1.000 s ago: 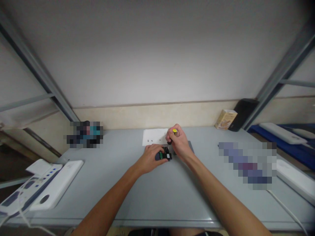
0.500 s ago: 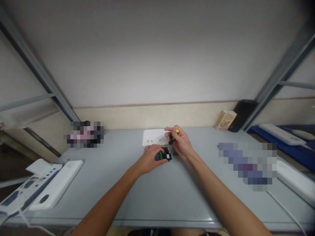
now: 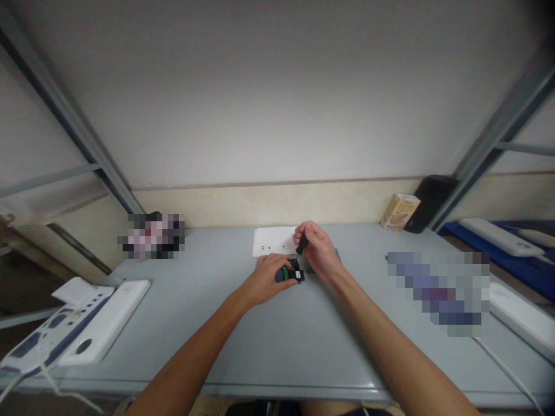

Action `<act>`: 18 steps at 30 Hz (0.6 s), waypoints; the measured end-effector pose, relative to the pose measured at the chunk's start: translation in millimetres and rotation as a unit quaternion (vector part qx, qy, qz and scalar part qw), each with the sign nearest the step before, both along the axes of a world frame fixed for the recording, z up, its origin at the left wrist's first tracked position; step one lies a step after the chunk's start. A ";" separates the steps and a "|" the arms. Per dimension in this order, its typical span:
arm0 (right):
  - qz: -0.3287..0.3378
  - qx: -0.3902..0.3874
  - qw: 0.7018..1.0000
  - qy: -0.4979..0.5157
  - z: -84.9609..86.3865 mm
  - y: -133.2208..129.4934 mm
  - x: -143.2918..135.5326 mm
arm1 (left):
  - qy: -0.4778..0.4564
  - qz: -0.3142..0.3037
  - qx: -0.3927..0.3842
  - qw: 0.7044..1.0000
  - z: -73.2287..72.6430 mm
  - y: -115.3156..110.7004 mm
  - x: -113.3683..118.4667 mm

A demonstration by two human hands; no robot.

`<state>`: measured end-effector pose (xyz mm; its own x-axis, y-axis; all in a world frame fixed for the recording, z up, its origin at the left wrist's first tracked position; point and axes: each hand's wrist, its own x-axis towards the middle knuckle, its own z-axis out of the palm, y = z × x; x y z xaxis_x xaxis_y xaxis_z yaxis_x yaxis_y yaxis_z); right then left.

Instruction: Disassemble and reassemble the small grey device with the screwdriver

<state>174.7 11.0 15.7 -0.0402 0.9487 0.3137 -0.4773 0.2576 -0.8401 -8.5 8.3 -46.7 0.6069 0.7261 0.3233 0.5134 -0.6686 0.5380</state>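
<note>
Left hand pinches a device on the desk; right hand, just beyond to its right, clasps a dark tool, long axis slanting down toward the device (tip indistinct).

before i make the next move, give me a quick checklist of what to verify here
1. Left hand on the gadget: ok, fingers and thumb around it.
2. Green board visible: ok, partly, between the fingers.
3. Right hand gripping the tool: ok.
4. Tool tip touching the gadget: cannot tell, too small.
5. Dark bits on the paper: ok.
6. Paper fully visible: not ok, right hand covers part.
</note>
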 end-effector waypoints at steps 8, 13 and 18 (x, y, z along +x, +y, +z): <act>-0.017 0.015 1.000 -0.008 -3.7 1.4 -3.6 | 0.002 0.009 -0.005 1.000 2.0 -1.0 0.0; 0.008 -0.002 1.000 -0.025 -0.3 2.0 -3.6 | 0.001 0.016 -0.011 1.000 3.2 -2.0 -0.6; 0.010 0.014 0.998 -0.060 0.2 -2.7 -4.1 | 0.001 0.007 -0.006 1.000 4.5 -2.2 0.1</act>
<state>170.6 8.3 15.9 -0.0974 0.9385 0.3312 -0.3794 0.2726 -0.8842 -8.4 6.0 -42.2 0.5972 0.7385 0.3130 0.5237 -0.6546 0.5452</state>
